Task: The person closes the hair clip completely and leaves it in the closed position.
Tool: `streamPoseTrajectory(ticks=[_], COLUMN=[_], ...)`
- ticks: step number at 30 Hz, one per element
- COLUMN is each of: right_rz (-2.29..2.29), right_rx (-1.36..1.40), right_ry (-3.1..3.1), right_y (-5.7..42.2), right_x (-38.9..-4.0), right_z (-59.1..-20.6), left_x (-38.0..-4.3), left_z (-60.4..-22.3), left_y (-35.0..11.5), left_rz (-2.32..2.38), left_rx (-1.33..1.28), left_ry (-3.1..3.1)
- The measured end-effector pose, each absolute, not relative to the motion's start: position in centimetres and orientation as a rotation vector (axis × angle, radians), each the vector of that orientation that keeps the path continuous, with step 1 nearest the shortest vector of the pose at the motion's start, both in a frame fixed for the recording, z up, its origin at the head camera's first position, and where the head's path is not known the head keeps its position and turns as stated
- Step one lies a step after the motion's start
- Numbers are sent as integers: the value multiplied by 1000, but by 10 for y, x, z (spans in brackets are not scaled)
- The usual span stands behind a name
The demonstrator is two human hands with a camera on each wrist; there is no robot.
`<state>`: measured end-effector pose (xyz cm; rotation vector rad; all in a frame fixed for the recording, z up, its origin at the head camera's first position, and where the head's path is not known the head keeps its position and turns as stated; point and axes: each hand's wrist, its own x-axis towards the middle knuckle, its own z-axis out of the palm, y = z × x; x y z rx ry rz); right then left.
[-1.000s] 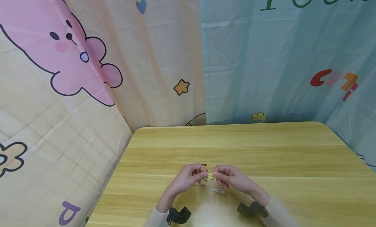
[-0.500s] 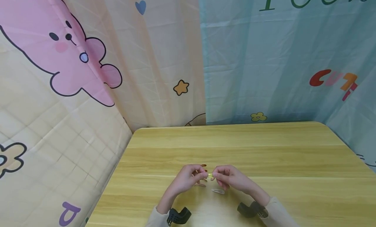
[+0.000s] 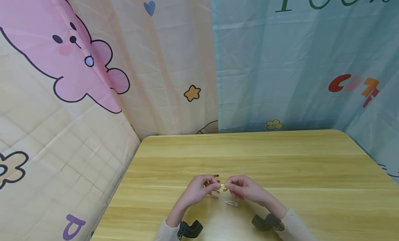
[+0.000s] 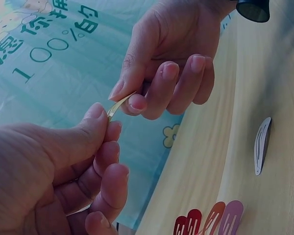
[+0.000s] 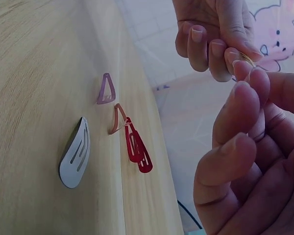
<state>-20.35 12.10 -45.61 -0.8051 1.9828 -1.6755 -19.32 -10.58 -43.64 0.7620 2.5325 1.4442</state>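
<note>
Between my two hands a small yellow snap hair clip (image 4: 116, 105) is held above the table. My left hand (image 3: 198, 189) pinches one end of it between thumb and forefinger. At the other end, the thumb and forefinger of my right hand (image 3: 247, 189) pinch it too. A white snap hair clip (image 5: 75, 155) lies on the table just below the right hand. Several coloured clips lie near the left hand: a purple clip (image 5: 107, 89), an orange-brown clip (image 5: 117, 118) and red clips (image 5: 135, 142), partly hidden behind the left hand in the head view.
The wooden table (image 3: 265, 161) runs out to a back edge against printed curtains. A cream curtain (image 3: 168, 61) with a pink bear hangs at left and behind, a blue curtain (image 3: 268, 68) at right. Dark wrist cameras (image 3: 191, 229) sit on both forearms.
Both hands hold almost the same place, still pinching the yellow hair clip. The loose clips on the table stay where they were.
</note>
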Motion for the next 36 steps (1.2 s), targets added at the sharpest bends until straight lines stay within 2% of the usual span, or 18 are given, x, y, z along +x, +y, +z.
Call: streamPoseTrajectory(ticks=[15, 36], right_rz=[-1713, -1690], right_rx=[-756, -741], right_ry=[2038, 2149], right_y=[120, 120], right_x=[-206, -205], right_z=[-460, -457], left_x=[-192, -192], left_z=[-440, -441], left_y=[-104, -103], left_rz=[1410, 1371], left_rx=[664, 684], left_ry=[2563, 2610])
